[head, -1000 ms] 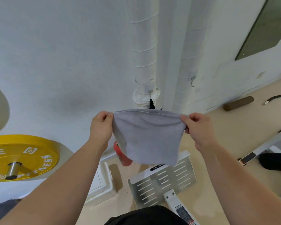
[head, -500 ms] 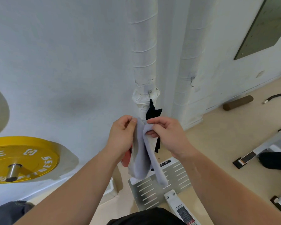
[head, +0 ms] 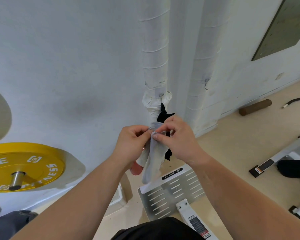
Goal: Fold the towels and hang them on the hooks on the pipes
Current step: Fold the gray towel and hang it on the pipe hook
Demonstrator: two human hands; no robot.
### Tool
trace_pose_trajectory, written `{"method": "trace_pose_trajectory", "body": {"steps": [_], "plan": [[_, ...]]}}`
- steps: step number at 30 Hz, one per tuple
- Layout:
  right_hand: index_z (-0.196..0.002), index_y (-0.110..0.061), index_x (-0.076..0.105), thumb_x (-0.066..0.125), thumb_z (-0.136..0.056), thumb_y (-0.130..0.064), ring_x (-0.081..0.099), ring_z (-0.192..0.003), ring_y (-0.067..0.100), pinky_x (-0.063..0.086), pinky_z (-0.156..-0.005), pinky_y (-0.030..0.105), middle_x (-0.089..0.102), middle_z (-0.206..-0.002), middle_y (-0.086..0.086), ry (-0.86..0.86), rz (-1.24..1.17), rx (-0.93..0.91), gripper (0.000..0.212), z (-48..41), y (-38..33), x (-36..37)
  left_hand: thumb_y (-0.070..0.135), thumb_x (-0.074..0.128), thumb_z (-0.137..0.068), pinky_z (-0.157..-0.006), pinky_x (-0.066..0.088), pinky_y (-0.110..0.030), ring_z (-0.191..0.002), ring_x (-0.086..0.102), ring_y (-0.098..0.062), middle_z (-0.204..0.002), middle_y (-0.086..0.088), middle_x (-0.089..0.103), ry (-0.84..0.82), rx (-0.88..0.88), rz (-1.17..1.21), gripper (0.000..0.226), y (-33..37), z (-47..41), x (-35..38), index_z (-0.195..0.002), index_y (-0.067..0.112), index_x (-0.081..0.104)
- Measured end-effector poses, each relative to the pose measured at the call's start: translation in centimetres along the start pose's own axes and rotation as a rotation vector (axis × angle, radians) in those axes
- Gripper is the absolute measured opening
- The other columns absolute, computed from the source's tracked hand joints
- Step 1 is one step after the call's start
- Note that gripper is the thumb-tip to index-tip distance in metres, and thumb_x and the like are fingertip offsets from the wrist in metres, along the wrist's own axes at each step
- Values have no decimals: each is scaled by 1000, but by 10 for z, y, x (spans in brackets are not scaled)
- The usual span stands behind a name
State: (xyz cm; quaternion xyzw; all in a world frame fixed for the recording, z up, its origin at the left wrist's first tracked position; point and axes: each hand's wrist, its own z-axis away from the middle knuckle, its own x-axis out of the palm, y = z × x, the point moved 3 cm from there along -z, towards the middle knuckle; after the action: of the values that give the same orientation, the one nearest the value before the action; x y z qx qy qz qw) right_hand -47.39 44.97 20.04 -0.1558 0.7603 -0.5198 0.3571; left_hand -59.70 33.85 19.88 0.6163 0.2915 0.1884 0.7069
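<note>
— One grey towel point(head: 151, 158), folded narrow, hangs at frame centre. What's left?
— Hanging it. A black towel point(head: 163, 114) already hangs from the left pipe point(head: 154, 49); the hook point(head: 206, 84) right of centre looks bare.
— And the fingers point(head: 160, 138)?
— Curled: left hand point(head: 130, 144) and right hand point(head: 177, 141) both pinch its top edge; the rest dangles below them.
</note>
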Motion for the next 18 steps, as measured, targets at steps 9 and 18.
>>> {"method": "trace_pose_trajectory", "body": {"steps": [9,18], "plan": [[-73,-27,71,87,-75,-26,55,-88,4,35,-75,8,56,-93,-7,40,55,-48,17,-4,3,-4,14,70,-81,-81,55,-58,-83,62,-28,-102,-30,70,-167,-31,8,20,-2,1,-1,-95,22,81],[-99,-31,70,73,-85,-52,38,-136,18,32,-112,40,47,-144,-5,-303,497,45,25,-2,53,-14,5,65,-91,-76,49,-40,-78,61,-20,-85,-8,70,-92,-75,39,11,-9,-4,-10,-91,12,74]]}}
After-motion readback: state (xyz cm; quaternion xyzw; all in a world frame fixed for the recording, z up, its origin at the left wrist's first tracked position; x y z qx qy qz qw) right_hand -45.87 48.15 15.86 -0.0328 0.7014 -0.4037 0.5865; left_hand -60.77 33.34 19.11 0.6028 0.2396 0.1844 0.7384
